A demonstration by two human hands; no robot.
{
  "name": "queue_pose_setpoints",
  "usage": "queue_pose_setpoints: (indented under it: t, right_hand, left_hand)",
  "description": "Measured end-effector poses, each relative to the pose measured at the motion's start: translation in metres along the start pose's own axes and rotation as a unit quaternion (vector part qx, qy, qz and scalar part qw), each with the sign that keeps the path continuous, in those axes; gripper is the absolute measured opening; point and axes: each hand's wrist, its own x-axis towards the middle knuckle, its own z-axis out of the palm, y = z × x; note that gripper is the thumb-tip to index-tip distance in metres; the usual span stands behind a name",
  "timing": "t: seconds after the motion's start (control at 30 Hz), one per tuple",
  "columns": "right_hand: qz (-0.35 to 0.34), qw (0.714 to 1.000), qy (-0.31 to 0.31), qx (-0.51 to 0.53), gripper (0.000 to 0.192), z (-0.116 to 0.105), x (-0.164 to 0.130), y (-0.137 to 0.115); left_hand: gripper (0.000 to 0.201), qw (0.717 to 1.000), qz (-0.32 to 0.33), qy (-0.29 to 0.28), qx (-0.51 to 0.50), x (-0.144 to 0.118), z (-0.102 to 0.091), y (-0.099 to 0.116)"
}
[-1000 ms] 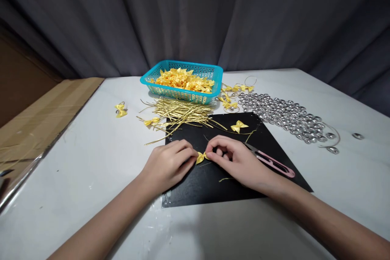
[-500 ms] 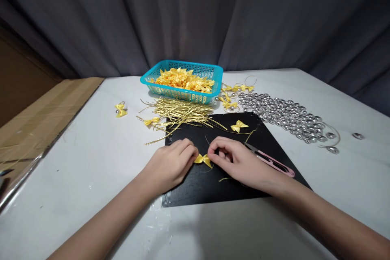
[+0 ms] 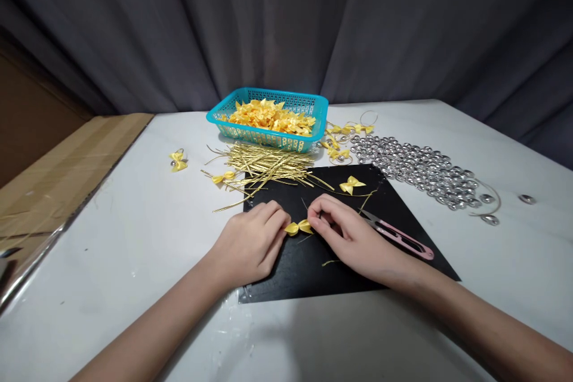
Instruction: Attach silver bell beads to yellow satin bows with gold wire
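Left hand [image 3: 251, 243], as I am seeing it remotely, is pinching one end of a yellow bow [image 3: 299, 227] with its fingers drawn together; the right hand [image 3: 344, 231] is gripping the other end, thumb and forefinger closed. Both are holding it over the black mat [image 3: 295, 277], while pink-handled snips [image 3: 385, 228] are lying beside the right hand.

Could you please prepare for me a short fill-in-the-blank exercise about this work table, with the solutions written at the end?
1. Between the left hand and the right hand is a small bow, coloured ____.
2. The mat beneath this bow is ____.
3. The handle of the scissors is ____.
4. Of left and right, the pile of silver beads lies on the person's ____ side.

Missing words: yellow; black; pink; right.
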Motion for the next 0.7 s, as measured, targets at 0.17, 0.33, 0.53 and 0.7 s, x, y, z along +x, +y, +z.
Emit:
queue_pose_setpoints:
  t: [0.17, 0.33, 0.53, 0.7]
  right_hand:
    - [-0.024, 0.999, 0.032, -0.01, 0.012, 0.003, 0.0, 0.005]
    - [-0.15, 0.98, 0.091, -0.092, 0.01, 0.008, -0.008, 0.007]
    - [-0.224, 0.955, 0.041, -0.191, 0.021, 0.01, -0.011, 0.008]
    - [-0.219, 0.95, 0.027, -0.22, 0.02, 0.011, -0.009, 0.007]
  left_hand:
    - [0.015, 0.998, -0.032, -0.003, -0.045, -0.001, 0.0, 0.001]
    - [0.013, 0.997, -0.043, 0.009, -0.066, -0.001, 0.002, 0.003]
    - [0.014, 0.995, -0.034, 0.008, -0.095, -0.001, 0.003, 0.005]
    - [0.016, 0.99, -0.033, 0.01, -0.135, -0.002, 0.002, 0.005]
